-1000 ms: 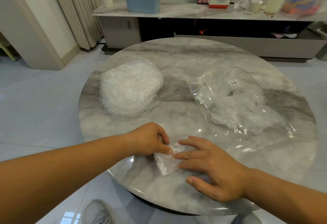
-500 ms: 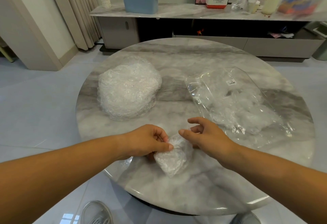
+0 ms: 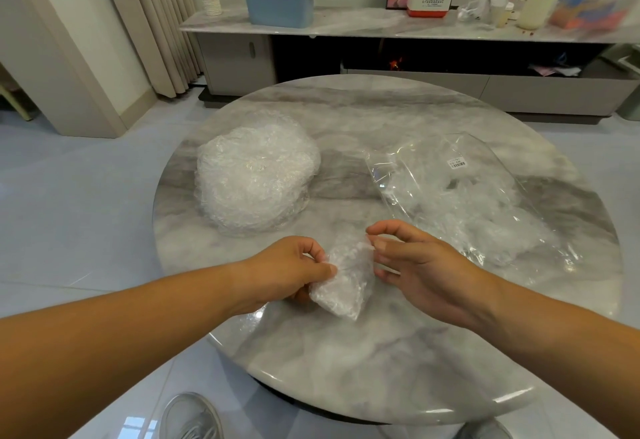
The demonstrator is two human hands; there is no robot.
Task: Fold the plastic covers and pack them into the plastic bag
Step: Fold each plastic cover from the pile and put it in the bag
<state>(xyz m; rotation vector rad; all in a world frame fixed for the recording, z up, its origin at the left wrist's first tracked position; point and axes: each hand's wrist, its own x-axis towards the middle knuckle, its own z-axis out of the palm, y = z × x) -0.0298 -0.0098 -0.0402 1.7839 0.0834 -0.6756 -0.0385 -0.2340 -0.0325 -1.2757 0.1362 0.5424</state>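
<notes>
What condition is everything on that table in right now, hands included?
Folded cover, bunched small, gripped by the left hand.
Right hand, fingertips at the cover's edge; grip unclear.
Pile of covers, heaped loose.
Plastic bag, lying flat, partly filled.

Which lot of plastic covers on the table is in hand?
The small folded cover at the near edge, pinched by the left hand; the big pile lies loose, the rest sit inside the bag.

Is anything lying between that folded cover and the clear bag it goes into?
Nothing visible does. Between the folded cover and the plastic bag there is only bare table and the person's own right hand; the unfolded pile sits off left.
</notes>
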